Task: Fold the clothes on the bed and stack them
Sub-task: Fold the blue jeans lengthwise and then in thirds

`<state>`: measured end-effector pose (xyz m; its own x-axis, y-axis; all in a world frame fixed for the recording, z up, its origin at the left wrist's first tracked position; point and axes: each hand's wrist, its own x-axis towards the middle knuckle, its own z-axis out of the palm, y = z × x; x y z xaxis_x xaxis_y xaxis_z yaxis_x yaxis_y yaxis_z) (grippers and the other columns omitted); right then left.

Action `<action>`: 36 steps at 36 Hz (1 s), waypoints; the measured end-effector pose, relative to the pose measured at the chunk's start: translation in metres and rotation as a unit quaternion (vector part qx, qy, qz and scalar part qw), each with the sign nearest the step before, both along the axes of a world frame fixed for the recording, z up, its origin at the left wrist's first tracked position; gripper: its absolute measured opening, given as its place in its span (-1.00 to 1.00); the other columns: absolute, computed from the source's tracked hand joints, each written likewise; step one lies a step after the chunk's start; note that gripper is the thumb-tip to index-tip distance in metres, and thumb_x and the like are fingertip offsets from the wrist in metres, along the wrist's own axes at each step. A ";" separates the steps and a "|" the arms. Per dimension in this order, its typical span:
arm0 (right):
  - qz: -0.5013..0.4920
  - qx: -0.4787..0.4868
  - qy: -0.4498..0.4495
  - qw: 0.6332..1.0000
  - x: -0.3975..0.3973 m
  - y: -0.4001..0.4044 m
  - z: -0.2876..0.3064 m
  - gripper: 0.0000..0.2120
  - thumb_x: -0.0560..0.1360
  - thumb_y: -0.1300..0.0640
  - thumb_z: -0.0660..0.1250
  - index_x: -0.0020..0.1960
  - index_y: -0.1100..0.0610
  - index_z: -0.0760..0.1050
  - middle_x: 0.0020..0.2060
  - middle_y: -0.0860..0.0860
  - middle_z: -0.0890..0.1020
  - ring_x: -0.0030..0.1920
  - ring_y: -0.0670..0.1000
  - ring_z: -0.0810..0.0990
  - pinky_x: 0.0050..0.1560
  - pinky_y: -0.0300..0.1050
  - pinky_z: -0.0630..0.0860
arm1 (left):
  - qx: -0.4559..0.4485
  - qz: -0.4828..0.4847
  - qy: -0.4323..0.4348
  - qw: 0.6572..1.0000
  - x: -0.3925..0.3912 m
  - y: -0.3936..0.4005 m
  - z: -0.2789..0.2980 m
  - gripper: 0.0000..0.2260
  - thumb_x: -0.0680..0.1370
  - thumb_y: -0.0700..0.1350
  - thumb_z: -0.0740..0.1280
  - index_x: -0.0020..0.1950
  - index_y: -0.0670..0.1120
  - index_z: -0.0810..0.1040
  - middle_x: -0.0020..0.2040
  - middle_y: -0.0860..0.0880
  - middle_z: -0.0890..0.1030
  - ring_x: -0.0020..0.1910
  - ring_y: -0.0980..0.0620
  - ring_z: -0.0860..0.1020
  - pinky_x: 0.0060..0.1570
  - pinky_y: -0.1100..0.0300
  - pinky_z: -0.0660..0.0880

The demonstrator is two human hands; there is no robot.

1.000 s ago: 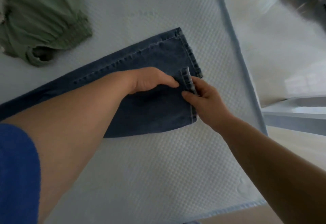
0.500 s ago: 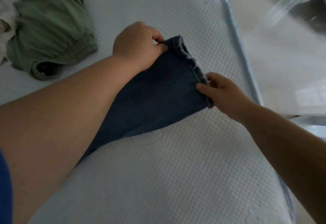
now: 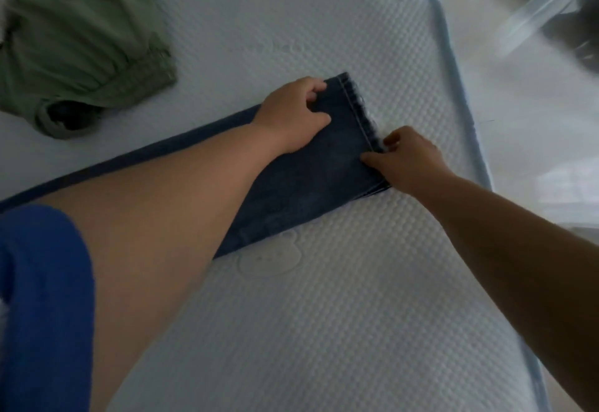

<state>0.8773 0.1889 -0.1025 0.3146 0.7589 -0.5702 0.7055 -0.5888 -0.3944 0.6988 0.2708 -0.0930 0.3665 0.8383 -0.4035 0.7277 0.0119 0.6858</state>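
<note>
One pair of jeans (image 3: 311, 181) laid flat on the bed (image 3: 324, 330), dark blue, running as a long strip from the left edge of the view up to a stitched hem near the bed's right side. Layers of denim stacked at the hem end, edges lined up one over another; exact number of layers too blurred to count.

Two hands at work, both at that hem end. Left hand (image 3: 293, 113) on top of the jeans near the far corner of the hem, fingers (image 3: 316, 87) curled, pinching the cloth at its upper edge. Right hand (image 3: 405, 160) at the near corner of the hem, thumb and fingertips closed on the stitched edge, knuckles raised off the bed. Hands near each other, not touching, with the hem running between them.

One green garment (image 3: 81, 51) crumpled in a heap at the upper left, well apart from the jeans, unfolded, with a gathered waistband showing. Sliver of a pale cloth at the far left edge beside it, too cut off to identify.

One blue sleeve (image 3: 42, 308) on the left arm, low in the view. Pale blue piping (image 3: 453, 87) along the bed's right edge, floor beyond it blurred.
</note>
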 end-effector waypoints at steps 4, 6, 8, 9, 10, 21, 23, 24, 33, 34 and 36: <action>-0.001 -0.034 0.038 0.999 -0.005 0.004 0.004 -0.68 0.44 -0.12 0.33 -0.26 0.12 0.43 -0.34 0.01 0.51 -0.32 -0.03 0.47 -0.38 -0.15 0.31 | -0.007 0.013 -0.039 0.999 -0.008 -0.021 0.003 -0.71 0.49 -0.10 0.37 0.21 0.00 0.52 0.15 0.06 0.55 0.14 0.14 0.50 0.19 0.27 0.37; -0.008 -0.035 0.060 0.998 -0.005 0.002 0.006 -0.68 0.46 -0.07 0.33 -0.33 0.12 0.40 -0.35 0.03 0.50 -0.31 0.00 0.47 -0.31 -0.12 0.37 | 0.002 0.066 -0.068 0.996 -0.018 -0.042 0.006 -0.81 0.48 -0.12 0.37 0.08 0.05 0.55 0.00 0.14 0.58 0.02 0.20 0.54 0.09 0.34 0.41; -0.020 -0.023 0.070 0.997 -0.004 -0.002 0.007 -0.67 0.46 -0.05 0.34 -0.34 0.13 0.37 -0.36 0.03 0.47 -0.30 0.02 0.45 -0.23 -0.09 0.39 | 0.016 0.126 -0.074 0.989 -0.032 -0.067 0.007 -0.87 0.49 -0.13 0.36 -0.04 0.10 0.55 -0.14 0.22 0.57 -0.10 0.24 0.55 -0.03 0.39 0.43; -0.029 -0.012 0.071 0.997 -0.004 -0.004 0.008 -0.69 0.46 -0.05 0.35 -0.31 0.14 0.39 -0.36 0.01 0.47 -0.28 0.02 0.45 -0.19 -0.08 0.40 | 0.018 0.154 -0.069 0.986 -0.041 -0.081 0.007 -0.88 0.49 -0.14 0.35 -0.07 0.10 0.56 -0.17 0.23 0.56 -0.13 0.24 0.55 -0.06 0.38 0.44; -0.040 0.003 0.068 0.997 -0.005 -0.008 0.008 -0.73 0.46 -0.04 0.35 -0.24 0.14 0.42 -0.34 -0.01 0.47 -0.25 0.02 0.47 -0.15 -0.06 0.42 | 0.015 0.179 -0.060 0.982 -0.051 -0.095 0.008 -0.87 0.49 -0.15 0.34 -0.09 0.09 0.57 -0.20 0.23 0.56 -0.14 0.21 0.56 -0.08 0.37 0.45; -0.119 0.153 0.021 0.981 -0.074 -0.101 0.036 -0.58 0.46 0.03 0.29 0.29 0.02 0.31 0.25 -0.06 0.29 0.25 -0.04 0.32 0.26 -0.09 0.30 | 0.061 0.350 0.096 0.930 -0.172 -0.242 0.035 -0.89 0.46 -0.28 0.33 -0.07 -0.13 0.60 -0.10 0.08 0.48 -0.09 0.13 0.44 -0.16 0.50 0.27; -0.096 0.123 0.047 0.987 -0.103 -0.123 0.043 -0.65 0.49 0.06 0.29 0.26 0.01 0.35 0.20 -0.05 0.35 0.16 -0.03 0.40 0.13 -0.11 0.36 | 0.033 0.374 0.118 0.919 -0.195 -0.262 0.039 -0.87 0.47 -0.27 0.32 -0.02 -0.15 0.59 -0.06 0.04 0.48 -0.06 0.09 0.44 -0.13 0.39 0.27; -0.079 0.108 0.062 0.989 -0.119 -0.134 0.045 -0.68 0.50 0.09 0.30 0.24 0.03 0.38 0.15 -0.04 0.40 0.09 -0.03 0.44 0.07 -0.14 0.36 | 0.021 0.386 0.132 0.913 -0.208 -0.271 0.041 -0.84 0.47 -0.27 0.32 0.02 -0.16 0.58 -0.03 0.00 0.49 -0.03 0.06 0.44 -0.09 0.37 0.26; 0.153 -0.034 0.200 0.967 -0.273 -0.188 0.044 -0.78 0.53 0.06 0.30 0.18 -0.01 0.47 0.01 -0.14 0.48 -0.10 -0.21 0.46 -0.05 -0.28 0.43 | 0.010 0.366 0.273 0.889 -0.335 -0.313 0.029 -0.41 0.50 -0.03 0.35 0.47 -0.13 0.26 0.41 -0.20 0.34 0.36 -0.20 0.30 0.33 -0.06 0.22; 0.164 -0.038 0.200 0.965 -0.288 -0.187 0.040 -0.75 0.53 0.05 0.29 0.21 0.00 0.46 0.02 -0.15 0.46 -0.10 -0.22 0.44 -0.10 -0.32 0.41 | 0.019 0.345 0.285 0.894 -0.345 -0.312 0.025 -0.40 0.49 0.02 0.35 0.47 -0.12 0.26 0.40 -0.18 0.35 0.37 -0.19 0.29 0.33 -0.07 0.21; 0.185 -0.042 0.197 0.962 -0.317 -0.182 0.033 -0.69 0.54 0.03 0.29 0.27 0.00 0.43 0.07 -0.15 0.45 -0.08 -0.21 0.42 -0.17 -0.38 0.38 | 0.020 0.318 0.301 0.899 -0.364 -0.307 0.016 -0.39 0.48 0.14 0.33 0.46 -0.06 0.29 0.39 -0.14 0.38 0.38 -0.16 0.27 0.32 -0.07 0.18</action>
